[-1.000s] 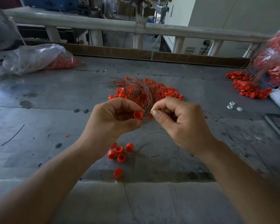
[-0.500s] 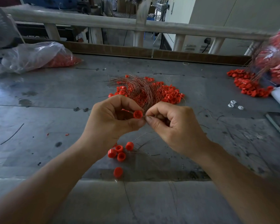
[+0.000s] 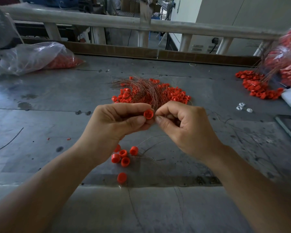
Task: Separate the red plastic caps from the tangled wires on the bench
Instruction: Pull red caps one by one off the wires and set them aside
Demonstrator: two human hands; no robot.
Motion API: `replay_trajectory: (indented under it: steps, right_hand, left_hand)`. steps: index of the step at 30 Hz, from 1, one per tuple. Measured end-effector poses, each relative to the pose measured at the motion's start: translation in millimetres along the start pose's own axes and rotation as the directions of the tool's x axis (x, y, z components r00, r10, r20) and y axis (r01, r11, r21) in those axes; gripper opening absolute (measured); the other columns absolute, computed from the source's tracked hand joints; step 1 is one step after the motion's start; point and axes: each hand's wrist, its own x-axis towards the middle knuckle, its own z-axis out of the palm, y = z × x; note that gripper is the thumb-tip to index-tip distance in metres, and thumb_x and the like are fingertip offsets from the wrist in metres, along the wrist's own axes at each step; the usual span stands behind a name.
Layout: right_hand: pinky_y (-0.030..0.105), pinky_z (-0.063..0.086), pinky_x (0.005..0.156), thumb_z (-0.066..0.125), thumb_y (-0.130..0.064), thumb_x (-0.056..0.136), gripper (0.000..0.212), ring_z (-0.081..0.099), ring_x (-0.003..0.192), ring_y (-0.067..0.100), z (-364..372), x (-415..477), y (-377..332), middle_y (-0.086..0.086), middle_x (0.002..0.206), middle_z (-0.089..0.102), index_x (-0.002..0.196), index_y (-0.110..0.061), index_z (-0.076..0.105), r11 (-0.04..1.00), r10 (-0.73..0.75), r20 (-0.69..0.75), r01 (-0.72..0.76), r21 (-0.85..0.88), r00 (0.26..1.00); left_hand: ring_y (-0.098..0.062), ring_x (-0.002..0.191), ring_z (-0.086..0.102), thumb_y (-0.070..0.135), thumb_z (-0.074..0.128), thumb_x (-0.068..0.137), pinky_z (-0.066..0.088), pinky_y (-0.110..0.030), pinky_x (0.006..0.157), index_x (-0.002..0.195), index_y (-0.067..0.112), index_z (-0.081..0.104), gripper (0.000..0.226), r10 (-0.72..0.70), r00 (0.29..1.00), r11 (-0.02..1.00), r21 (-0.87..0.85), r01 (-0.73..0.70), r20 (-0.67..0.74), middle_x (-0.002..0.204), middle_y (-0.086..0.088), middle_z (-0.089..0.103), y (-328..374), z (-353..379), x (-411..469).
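Pinched one red plastic cap (image 3: 148, 114) in left hand (image 3: 118, 125) above bench (image 3: 57, 101), near side of tangled wires (image 3: 146, 91), apparently nipped its wire (image 3: 155, 107) in right hand (image 3: 183, 126); likely needed a steady pull apart.

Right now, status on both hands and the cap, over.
Left hand pinches one red cap. Right hand pinches the wires beside it. Cap not yet with the loose caps below. Nothing in the way.
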Motion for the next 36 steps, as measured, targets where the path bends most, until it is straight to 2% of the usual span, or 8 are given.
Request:
replay_trajectory:
  steps: [14,24,27,30,32,34,36]
  right_hand:
    - [0.017,0.037,0.041,0.057,-0.016,0.081,0.011,0.049,0.049,0.012,-1.4,-0.8,-0.3,-0.013,0.054,0.051,0.074,-0.011,0.064,1.000,-0.003,-0.006,0.003,-0.009,1.000]
    - [0.013,0.036,0.043,0.058,-0.015,0.081,0.008,0.048,0.050,0.007,-1.1,-0.9,-1.4,-0.016,0.053,0.049,0.074,-0.018,0.061,1.000,0.002,-0.003,-0.002,0.009,1.000]
    - [0.017,0.039,0.044,0.058,-0.017,0.080,0.007,0.049,0.052,0.012,-1.0,-1.2,-2.6,-0.010,0.055,0.053,0.074,-0.019,0.062,0.997,0.021,-0.002,-0.021,0.074,1.000]
    - [0.025,0.042,0.049,0.061,-0.017,0.080,0.008,0.050,0.054,0.017,-0.8,-1.0,-1.8,0.002,0.060,0.058,0.074,-0.020,0.061,0.985,0.066,-0.004,-0.064,0.161,0.998]
    - [0.026,0.043,0.050,0.062,-0.014,0.081,0.008,0.049,0.054,0.014,-1.2,-0.8,-1.1,0.005,0.063,0.058,0.074,-0.018,0.060,0.981,0.086,0.005,-0.085,0.176,0.996]
    - [0.022,0.042,0.049,0.062,-0.016,0.080,0.008,0.049,0.055,0.008,-1.6,-0.6,-0.7,-0.002,0.062,0.057,0.073,-0.019,0.060,0.978,0.103,0.026,-0.106,0.178,0.994]
    - [0.014,0.039,0.053,0.057,-0.018,0.079,0.009,0.051,0.059,0.002,-2.1,0.4,-0.9,-0.011,0.065,0.055,0.075,-0.025,0.061,0.977,0.111,0.041,-0.117,0.178,0.993]
  left_hand:
    - [-0.020,0.082,0.070,0.008,0.060,0.062,0.056,-0.024,0.072,0.089,0.011,0.070,0.028,-0.005,1.000,1.000,0.001,0.005,0.004,0.084,-0.006,0.074,0.5,0.9,-0.2]
    - [-0.020,0.079,0.070,0.005,0.060,0.062,0.055,-0.024,0.070,0.082,0.015,0.075,0.027,-0.004,1.000,1.000,-0.005,0.004,0.002,0.081,-0.005,0.074,-0.3,0.2,0.2]
    - [-0.017,0.076,0.071,0.012,0.066,0.059,0.055,-0.022,0.067,0.076,0.015,0.076,0.020,-0.013,1.000,0.999,-0.035,0.014,0.023,0.078,-0.006,0.073,2.0,-0.4,-0.1]
    - [-0.016,0.073,0.070,0.013,0.068,0.053,0.055,-0.020,0.064,0.077,0.014,0.076,0.025,-0.037,0.998,0.997,-0.073,0.040,0.044,0.076,-0.006,0.073,2.9,-1.6,0.5]
    - [-0.015,0.073,0.070,0.013,0.068,0.053,0.055,-0.020,0.064,0.079,0.015,0.076,0.027,-0.051,0.997,0.996,-0.077,0.054,0.050,0.076,-0.006,0.073,2.7,-2.1,0.5]
    - [-0.015,0.074,0.070,0.013,0.067,0.054,0.055,-0.020,0.065,0.079,0.015,0.076,0.026,-0.053,0.997,0.995,-0.078,0.057,0.060,0.076,-0.006,0.073,2.4,-2.1,0.5]
    - [-0.013,0.073,0.070,0.013,0.067,0.054,0.054,-0.019,0.065,0.077,0.015,0.076,0.025,-0.047,0.997,0.995,-0.085,0.052,0.065,0.076,-0.005,0.073,2.7,-2.0,0.7]
